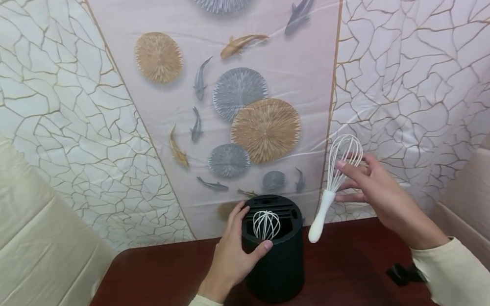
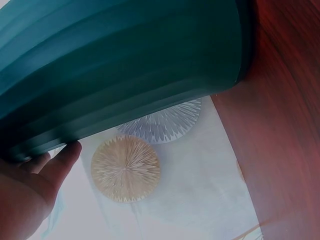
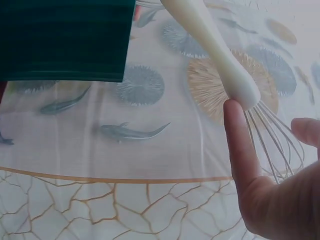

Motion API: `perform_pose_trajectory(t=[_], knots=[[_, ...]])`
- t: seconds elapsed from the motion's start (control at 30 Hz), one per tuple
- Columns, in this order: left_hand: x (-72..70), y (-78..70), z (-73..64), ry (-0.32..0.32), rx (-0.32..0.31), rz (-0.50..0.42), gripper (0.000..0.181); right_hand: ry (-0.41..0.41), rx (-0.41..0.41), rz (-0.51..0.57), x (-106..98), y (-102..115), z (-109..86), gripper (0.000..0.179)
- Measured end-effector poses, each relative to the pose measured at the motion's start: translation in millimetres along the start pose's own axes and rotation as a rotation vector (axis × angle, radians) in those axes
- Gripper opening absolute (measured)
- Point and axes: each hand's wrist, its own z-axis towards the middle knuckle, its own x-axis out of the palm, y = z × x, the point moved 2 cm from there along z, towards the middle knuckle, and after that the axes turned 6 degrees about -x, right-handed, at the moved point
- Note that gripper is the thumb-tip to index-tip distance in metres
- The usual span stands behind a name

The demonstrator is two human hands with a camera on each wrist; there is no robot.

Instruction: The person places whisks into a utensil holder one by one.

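A dark green, round utensil holder stands on the table, with slots along the back of its top. Inside its front opening shows the white wire head of one whisk; the rest of that whisk is hidden. My left hand holds the holder's upper left side, thumb over the front rim and fingers toward the back. To the right of the holder, my right hand pinches a second white whisk by its wires. Its handle points down and left, clear of the holder, and shows in the right wrist view too.
The dark red-brown table ends against a patterned cloth backdrop printed with fish and round leaves. Beige padded panels slope up on both sides. A black strap hangs by the right sleeve.
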Motion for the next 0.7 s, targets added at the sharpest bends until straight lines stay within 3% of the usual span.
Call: perform_pose_trajectory(t=[0.23,0.4,0.57,0.7], knots=[[-0.9,-0.7,0.9,0.015,-0.003,0.009,0.096,-0.054,-0.109,0.146,16.8,12.7,2.4,0.078],[-1.7,-2.2,2.1,0.026,0.006,0.011,0.097,-0.105,-0.227,0.155,30.9,20.5,0.9,0.084],[-2.9,-2.1,2.2,0.034,0.008,0.013,0.097,-0.118,-0.327,0.082,46.8,24.0,-2.5,0.086],[-3.2,-1.2,1.4,0.046,-0.01,0.015,0.097,-0.108,-0.359,-0.023,59.5,20.2,-5.6,0.089]])
